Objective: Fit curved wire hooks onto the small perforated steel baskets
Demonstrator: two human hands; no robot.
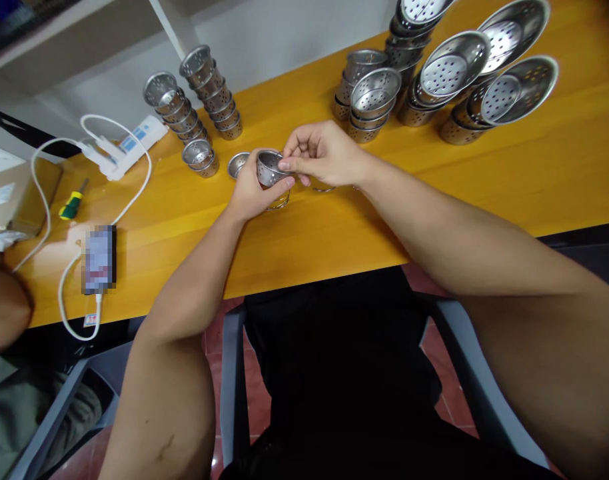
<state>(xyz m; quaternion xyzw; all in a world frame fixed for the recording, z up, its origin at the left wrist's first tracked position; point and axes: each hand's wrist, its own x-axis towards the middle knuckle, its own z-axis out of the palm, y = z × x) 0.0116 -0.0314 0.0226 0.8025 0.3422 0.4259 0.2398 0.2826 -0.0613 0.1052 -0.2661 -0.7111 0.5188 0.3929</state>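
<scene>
My left hand [249, 190] is wrapped around a small perforated steel strainer cup [268, 167], held just above the orange table [334, 227]. My right hand [322, 153] pinches the cup's rim from the right with thumb and fingers pressed together. A thin wire ring [278, 203] lies under my hands, and another ring [323, 189] peeks out below the right hand. A small steel lid [237, 163] lies flat just left of the cup.
Two leaning stacks of small strainer cups [204, 87] stand at the back left. Stacks of wider perforated bowls [434, 67] fill the back right. A white power strip [127, 143], cable, phone [99, 259] and screwdriver [72, 203] lie at left. Another person's arm [4, 300] is at the far left.
</scene>
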